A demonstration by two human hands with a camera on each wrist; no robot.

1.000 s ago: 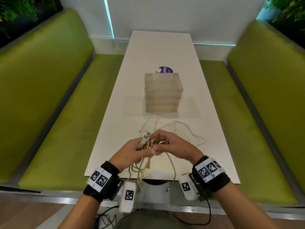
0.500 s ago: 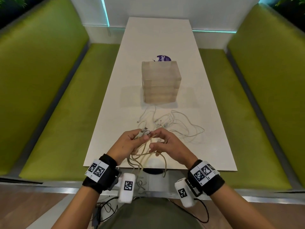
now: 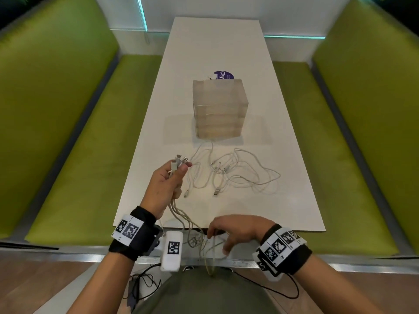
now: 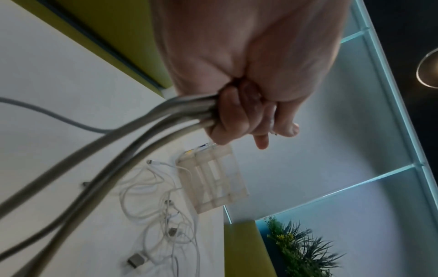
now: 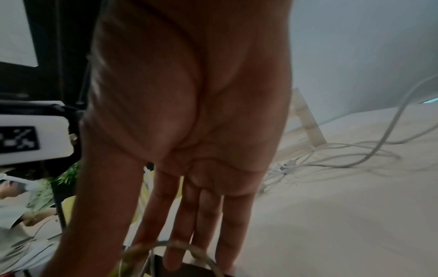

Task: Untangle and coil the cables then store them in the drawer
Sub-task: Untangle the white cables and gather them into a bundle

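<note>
A: From the head view, where does everything sit?

B: The drawer unit (image 3: 219,108) stands mid-worktop (image 3: 283,200). On its near side lies the loose cable tangle (image 3: 235,175). The left hand (image 3: 166,184), also on that near side, has its grip closed round a bundle of cables (image 3: 181,214), plugs poking out on top.

A: And the right hand?

B: The right hand (image 3: 235,230) hovers at the worktop's near edge, fingers spread among hanging strands.

A: Left wrist view?

B: Fingers (image 4: 227,120) curl tight round the grey strands (image 4: 132,138); the drawer unit (image 4: 213,178) is beyond.

A: Right wrist?

B: Fingers (image 5: 206,221) straight, a cable loop (image 5: 180,245) across their tips, grip slack.
</note>
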